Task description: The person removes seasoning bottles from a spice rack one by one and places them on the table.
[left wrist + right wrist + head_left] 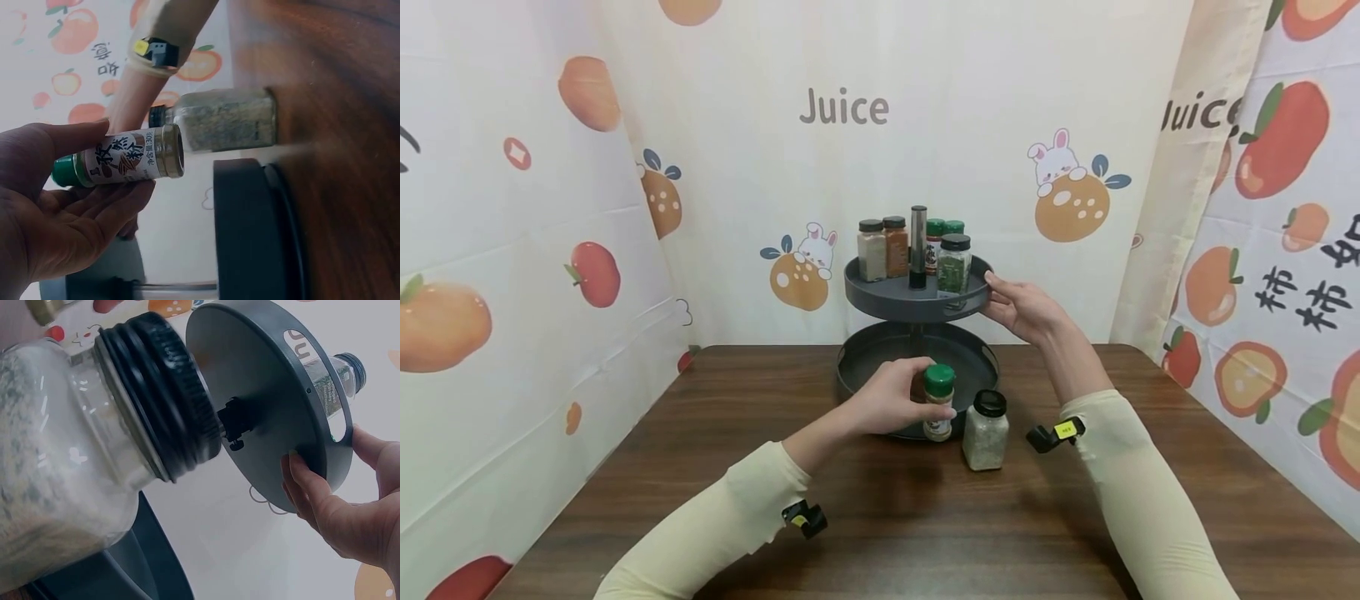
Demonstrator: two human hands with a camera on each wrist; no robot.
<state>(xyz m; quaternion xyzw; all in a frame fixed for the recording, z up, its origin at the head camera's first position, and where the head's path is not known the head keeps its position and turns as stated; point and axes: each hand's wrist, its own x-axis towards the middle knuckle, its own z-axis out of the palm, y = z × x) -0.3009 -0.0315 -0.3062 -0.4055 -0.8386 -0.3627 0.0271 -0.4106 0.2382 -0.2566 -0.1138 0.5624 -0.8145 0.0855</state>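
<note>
Our inward-angled left grip (pixel 889 395) pinches a green-capped bottle (pixel 938 398); higher on its right, our right grip (pixel 1028 309) pinches the upper tray (pixel 898 307).

The rack (pixel 910 311) looks smooth and matt, its post (pixel 918 237) shiny metal. The bottle (pixel 128 157) has a smooth plastic cap (pixel 939 381). The jar (pixel 986 442) is clear and glossy, its lid (pixel 159 394) ridged. The table (pixel 850 525) shows wood grain; curtain (pixel 955 67) and sleeves (pixel 722 517) are cloth.
</note>
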